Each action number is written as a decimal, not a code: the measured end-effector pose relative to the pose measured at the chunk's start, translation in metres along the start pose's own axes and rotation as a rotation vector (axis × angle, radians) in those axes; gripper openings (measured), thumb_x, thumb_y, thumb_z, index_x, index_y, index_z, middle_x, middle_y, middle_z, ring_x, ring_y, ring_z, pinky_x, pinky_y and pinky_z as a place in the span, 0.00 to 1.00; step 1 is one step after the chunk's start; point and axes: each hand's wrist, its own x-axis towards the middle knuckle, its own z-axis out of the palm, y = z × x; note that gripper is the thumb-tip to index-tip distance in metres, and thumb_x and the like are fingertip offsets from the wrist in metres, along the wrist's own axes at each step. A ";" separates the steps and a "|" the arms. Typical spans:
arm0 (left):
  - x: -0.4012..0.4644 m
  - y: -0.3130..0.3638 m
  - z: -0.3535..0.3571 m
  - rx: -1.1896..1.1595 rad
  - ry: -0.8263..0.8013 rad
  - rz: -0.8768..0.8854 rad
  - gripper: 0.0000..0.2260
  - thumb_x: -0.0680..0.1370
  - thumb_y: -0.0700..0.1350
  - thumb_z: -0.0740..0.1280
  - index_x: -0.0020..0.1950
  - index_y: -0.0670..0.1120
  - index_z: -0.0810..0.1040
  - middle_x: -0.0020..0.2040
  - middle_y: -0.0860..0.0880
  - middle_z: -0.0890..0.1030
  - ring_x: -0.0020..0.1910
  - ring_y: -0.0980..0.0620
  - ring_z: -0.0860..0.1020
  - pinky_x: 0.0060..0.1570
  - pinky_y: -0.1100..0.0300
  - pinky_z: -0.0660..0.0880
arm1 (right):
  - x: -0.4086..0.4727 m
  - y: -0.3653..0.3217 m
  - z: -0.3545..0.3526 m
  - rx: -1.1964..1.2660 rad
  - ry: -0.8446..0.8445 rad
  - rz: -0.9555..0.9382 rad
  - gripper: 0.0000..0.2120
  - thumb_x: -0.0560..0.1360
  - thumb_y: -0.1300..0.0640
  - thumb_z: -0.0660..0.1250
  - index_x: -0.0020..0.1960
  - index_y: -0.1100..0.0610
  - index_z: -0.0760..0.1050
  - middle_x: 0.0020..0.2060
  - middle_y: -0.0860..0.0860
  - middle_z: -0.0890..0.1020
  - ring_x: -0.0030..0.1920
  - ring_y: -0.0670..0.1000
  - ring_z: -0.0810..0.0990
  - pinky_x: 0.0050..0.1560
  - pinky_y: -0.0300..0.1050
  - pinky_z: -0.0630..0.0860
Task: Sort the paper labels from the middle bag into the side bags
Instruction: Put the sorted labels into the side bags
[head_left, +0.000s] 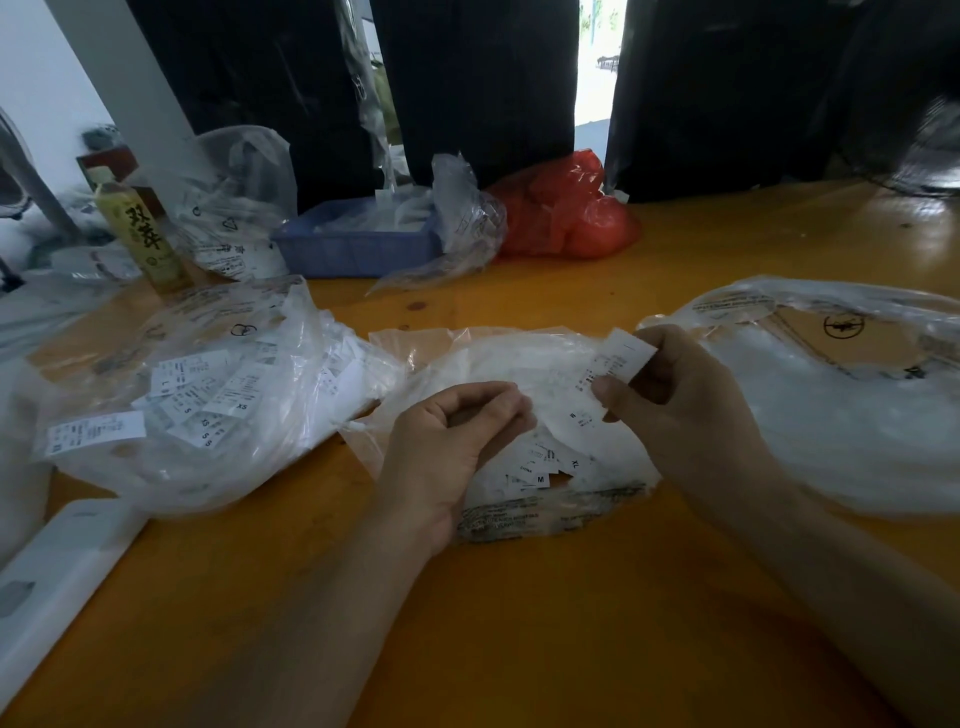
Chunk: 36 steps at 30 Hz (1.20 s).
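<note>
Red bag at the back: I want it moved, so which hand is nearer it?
Right. The right hand sits almost straight below the red bag; the left hand lies lower and further left.

Bare table (519, 649) lies open in front of the middle bag (519, 364); the left bag (208, 415) and right bag (841, 415) crowd its sides, while a blue tray (353, 249), bottle (140, 234) and red bag (566, 213) block the far edge

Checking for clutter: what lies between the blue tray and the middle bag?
In the head view, bare orange table separates the blue tray from the middle bag.
</note>
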 end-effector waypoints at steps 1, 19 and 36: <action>0.000 0.000 0.000 -0.001 -0.002 -0.005 0.09 0.66 0.41 0.79 0.46 0.43 0.90 0.50 0.37 0.88 0.50 0.44 0.89 0.47 0.64 0.84 | 0.000 0.000 0.000 -0.003 -0.004 0.011 0.11 0.76 0.57 0.74 0.53 0.46 0.75 0.43 0.43 0.85 0.42 0.45 0.86 0.44 0.44 0.83; -0.003 0.001 0.003 0.063 -0.108 -0.029 0.19 0.60 0.47 0.83 0.49 0.44 0.90 0.52 0.38 0.88 0.52 0.45 0.88 0.49 0.63 0.84 | -0.004 0.000 0.004 -0.221 -0.022 -0.171 0.07 0.80 0.56 0.69 0.56 0.48 0.82 0.41 0.37 0.84 0.45 0.35 0.83 0.43 0.27 0.76; -0.010 0.000 0.005 0.455 -0.085 0.142 0.07 0.77 0.43 0.77 0.53 0.54 0.88 0.48 0.53 0.90 0.45 0.57 0.87 0.35 0.62 0.83 | -0.008 0.001 0.008 -0.277 -0.205 -0.093 0.19 0.80 0.52 0.70 0.68 0.40 0.74 0.48 0.40 0.82 0.45 0.39 0.83 0.48 0.36 0.81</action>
